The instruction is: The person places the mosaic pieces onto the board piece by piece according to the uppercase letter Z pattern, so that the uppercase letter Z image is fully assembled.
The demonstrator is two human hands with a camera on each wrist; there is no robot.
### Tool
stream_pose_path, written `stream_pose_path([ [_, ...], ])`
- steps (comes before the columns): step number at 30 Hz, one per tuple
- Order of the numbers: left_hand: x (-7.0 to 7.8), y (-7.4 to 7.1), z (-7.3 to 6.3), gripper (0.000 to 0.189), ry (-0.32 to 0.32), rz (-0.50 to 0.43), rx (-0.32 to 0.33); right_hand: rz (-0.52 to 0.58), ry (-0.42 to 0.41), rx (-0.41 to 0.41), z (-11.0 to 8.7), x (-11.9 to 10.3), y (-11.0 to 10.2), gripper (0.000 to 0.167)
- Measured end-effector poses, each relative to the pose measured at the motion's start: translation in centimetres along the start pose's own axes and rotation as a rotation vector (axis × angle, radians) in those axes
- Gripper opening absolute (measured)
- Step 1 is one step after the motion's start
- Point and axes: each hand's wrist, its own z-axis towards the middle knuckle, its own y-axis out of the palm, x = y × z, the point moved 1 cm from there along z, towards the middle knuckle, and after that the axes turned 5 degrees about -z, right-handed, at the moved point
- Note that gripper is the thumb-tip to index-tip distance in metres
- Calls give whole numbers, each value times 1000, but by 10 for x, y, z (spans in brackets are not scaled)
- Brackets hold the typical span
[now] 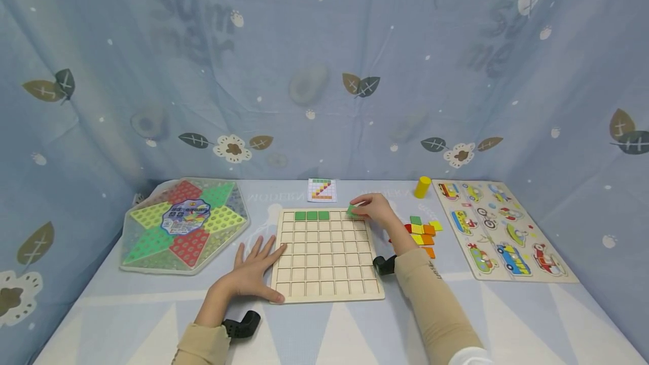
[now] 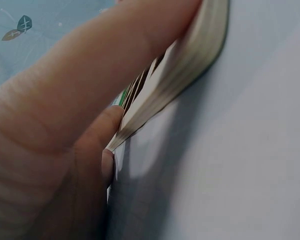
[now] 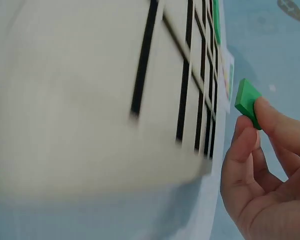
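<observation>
A wooden grid board (image 1: 327, 301) lies flat in front of me, with three green square tiles (image 1: 311, 216) side by side in its top row. My left hand (image 1: 252, 275) rests on the board's left edge, its fingers spread and straight. In the left wrist view its thumb (image 2: 90, 65) lies along the board's rim. My right hand (image 1: 377, 210) pinches a green tile (image 3: 247, 100) between thumb and fingertips over the board's top right part. The right wrist view shows that tile tilted, held above the grid.
A small pattern card (image 1: 321, 191) lies behind the board. Right of it are a yellow cylinder (image 1: 422, 187), loose coloured tiles (image 1: 429, 230) near the right forearm, and a vehicle picture puzzle (image 1: 476, 263). A clear hexagonal box (image 1: 132, 268) with a star pattern sits at left.
</observation>
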Motion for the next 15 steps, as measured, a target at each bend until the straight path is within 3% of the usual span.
stream_pose_path([
  [5,0,0,0,114,-2,-2,2,1,-23,-49,6,-14,21,21],
  [15,0,0,0,114,2,-5,-5,-267,-87,27,9,-25,41,9],
])
